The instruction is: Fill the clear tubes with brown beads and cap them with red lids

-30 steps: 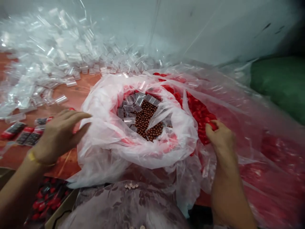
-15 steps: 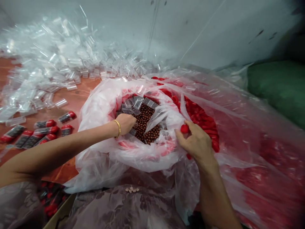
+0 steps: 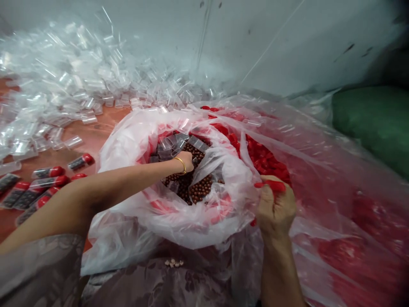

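My left hand (image 3: 185, 162), with a gold bangle at the wrist, is closed over the brown beads (image 3: 202, 187) inside a plastic-lined round container (image 3: 179, 232). Its fingers point down and away, and what they hold is hidden. Clear plastic tubes (image 3: 171, 144) lie on the beads beyond this hand. At the container's right side, my right hand (image 3: 277, 209) is closed on a red cap (image 3: 274, 186) between thumb and fingers. Just beyond it, many more red caps (image 3: 258, 151) sit in a clear plastic bag.
A big heap of clear tubes (image 3: 79, 72) covers the back left of the orange surface (image 3: 105, 121). Several filled, red-capped tubes (image 3: 47, 183) lie at the left. A pale wall (image 3: 255, 38) stands behind. A green sack (image 3: 370, 119) is at the far right.
My left hand has moved right and deeper over the beads. My right hand has shifted right and slightly down, its fingers closing more tightly round a red cap. The view has moved slightly.
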The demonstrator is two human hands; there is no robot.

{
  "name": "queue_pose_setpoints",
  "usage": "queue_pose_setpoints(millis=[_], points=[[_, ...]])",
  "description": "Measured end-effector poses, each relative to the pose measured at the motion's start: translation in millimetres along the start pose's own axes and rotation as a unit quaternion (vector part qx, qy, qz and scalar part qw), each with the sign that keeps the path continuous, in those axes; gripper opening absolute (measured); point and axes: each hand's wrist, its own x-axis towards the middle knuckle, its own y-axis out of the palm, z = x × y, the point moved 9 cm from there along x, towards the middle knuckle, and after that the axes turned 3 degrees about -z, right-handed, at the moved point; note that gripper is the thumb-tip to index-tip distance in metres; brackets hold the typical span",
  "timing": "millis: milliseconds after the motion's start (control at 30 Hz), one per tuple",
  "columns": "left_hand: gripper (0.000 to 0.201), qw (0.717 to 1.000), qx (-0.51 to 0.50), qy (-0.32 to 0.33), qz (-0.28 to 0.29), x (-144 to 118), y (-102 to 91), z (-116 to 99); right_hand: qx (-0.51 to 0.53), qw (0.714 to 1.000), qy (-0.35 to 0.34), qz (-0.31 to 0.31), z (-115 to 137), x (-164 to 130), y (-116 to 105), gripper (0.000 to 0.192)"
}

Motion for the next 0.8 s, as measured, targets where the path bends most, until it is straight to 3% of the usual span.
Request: queue_pose_setpoints(millis=[133, 233, 400, 500, 567, 700, 800], points=[[0.028, 0.993, -0.107, -0.032, -0.038, 11, 0.0, 3, 0.132, 0.987, 0.093, -0.023, -7, -3, 3, 0.024], [0.024, 0.978, -0.203, -0.011, -0.053, 8, -7.9, -4, 0.156, 0.982, 0.101, -0.039, 1, -3, 6, 0.021], [0.036, 0.872, -0.483, 0.069, -0.034, -23, -33.3, -19, 0.178, 0.978, 0.110, -0.011, 6, -7, 12, 0.023], [0.038, 0.860, -0.501, 0.096, -0.019, -48, -44.5, -22, 0.136, 0.985, 0.107, 0.009, 8, -9, 12, 0.030], [0.032, 0.855, -0.512, 0.078, -0.016, -62, -47.5, -18, 0.119, 0.988, 0.094, 0.027, 16, -7, 15, 0.034], [0.017, 0.837, -0.545, -0.011, 0.052, -85, -32.5, -12, 0.122, 0.986, 0.074, 0.091, 44, 1, 35, 0.031], [0.020, 0.826, -0.552, -0.015, 0.110, -103, -23.7, -16, 0.179, 0.966, 0.079, 0.168, 65, 6, 64, 0.025]])
